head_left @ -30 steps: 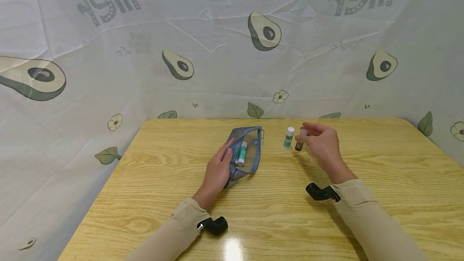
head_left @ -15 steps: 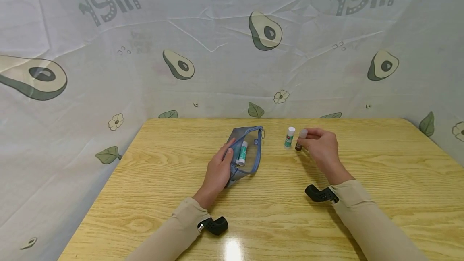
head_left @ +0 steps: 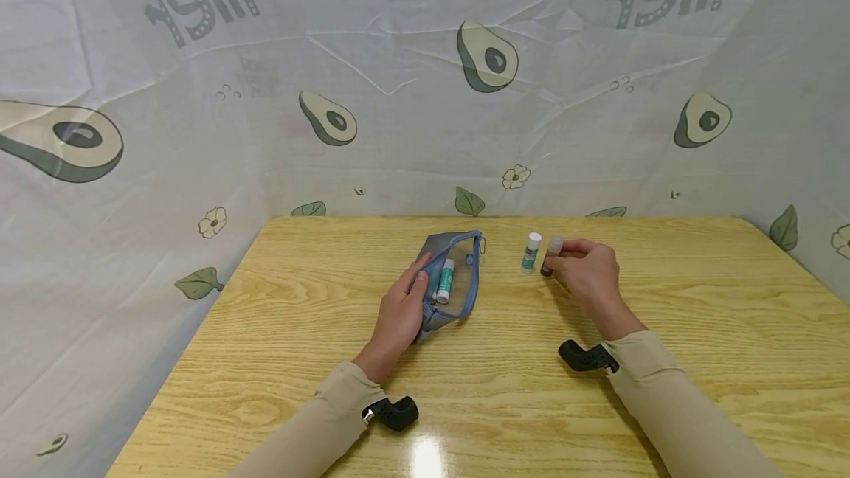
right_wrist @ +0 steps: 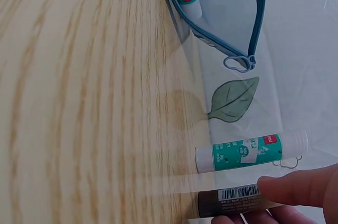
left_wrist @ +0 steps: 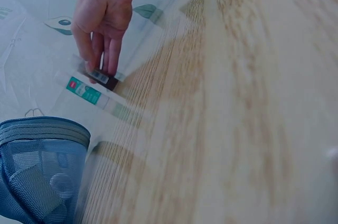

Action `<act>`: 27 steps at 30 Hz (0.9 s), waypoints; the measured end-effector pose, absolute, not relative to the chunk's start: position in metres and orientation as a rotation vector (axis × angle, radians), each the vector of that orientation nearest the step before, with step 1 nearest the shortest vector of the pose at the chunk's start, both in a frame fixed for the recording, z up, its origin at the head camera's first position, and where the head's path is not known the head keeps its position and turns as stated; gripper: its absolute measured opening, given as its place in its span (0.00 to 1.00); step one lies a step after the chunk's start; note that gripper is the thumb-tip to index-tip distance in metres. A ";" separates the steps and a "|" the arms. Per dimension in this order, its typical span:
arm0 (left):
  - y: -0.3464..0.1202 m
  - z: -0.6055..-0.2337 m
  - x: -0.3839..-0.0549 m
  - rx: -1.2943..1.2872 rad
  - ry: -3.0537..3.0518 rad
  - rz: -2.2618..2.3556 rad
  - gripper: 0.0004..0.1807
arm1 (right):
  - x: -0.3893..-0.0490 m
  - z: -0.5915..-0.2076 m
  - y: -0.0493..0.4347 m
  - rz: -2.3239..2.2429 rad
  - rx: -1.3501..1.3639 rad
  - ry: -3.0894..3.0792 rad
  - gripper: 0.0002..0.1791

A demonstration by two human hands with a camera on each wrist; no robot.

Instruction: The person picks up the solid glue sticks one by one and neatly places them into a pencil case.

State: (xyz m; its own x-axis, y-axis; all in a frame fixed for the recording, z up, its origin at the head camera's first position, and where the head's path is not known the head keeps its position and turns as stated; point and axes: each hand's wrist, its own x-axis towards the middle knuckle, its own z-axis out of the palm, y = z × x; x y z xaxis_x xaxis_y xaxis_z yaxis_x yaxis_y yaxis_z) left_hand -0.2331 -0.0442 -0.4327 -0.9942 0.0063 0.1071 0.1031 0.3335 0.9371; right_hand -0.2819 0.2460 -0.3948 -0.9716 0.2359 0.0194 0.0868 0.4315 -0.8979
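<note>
My left hand [head_left: 398, 316] grips the near-left side of a blue mesh zip pouch [head_left: 471, 286], thumb over its rim. The pouch's mouth gapes, and a green-and-white glue stick [head_left: 446, 283] lies inside, perhaps beside another pale one, partly hidden. To the right, a second green-and-white glue stick [head_left: 530, 254] stands upright on the table. Just beside it, my right hand [head_left: 589, 275] pinches a dark brown glue stick [right_wrist: 232, 201] with a clear cap, thumb on one side and fingers on the other. It is upright, at or very near the tabletop.
The wood-grain table [head_left: 319, 389] spreads around both hands. Behind it and along the sides hangs a pale cloth [head_left: 398, 139] printed with avocados and leaves. A small ring pull [head_left: 482, 245] dangles from the pouch's far corner.
My right hand has lowered slightly and its fingers have closed around the dark glue stick, which still stands in the same place. The left hand and the pouch have stayed put.
</note>
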 end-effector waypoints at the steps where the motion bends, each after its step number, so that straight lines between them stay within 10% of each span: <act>1: -0.044 -0.433 -0.233 -0.099 -2.496 -1.765 0.25 | -0.282 -0.395 0.246 1.575 -0.285 -2.537 0.26; 27: -0.043 -0.431 -0.232 -0.090 -2.506 -1.739 0.25 | -0.276 -0.382 0.245 1.577 -0.293 -2.408 0.23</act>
State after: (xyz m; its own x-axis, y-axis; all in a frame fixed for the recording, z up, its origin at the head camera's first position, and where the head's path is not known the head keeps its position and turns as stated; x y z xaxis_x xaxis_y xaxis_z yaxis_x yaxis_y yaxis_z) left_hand -0.2316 -0.0435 -0.4312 -0.9942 -0.0027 0.1076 0.0999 0.3501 0.9314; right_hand -0.2764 0.2448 -0.3819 -0.9492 0.3000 0.0955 0.0323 0.3945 -0.9183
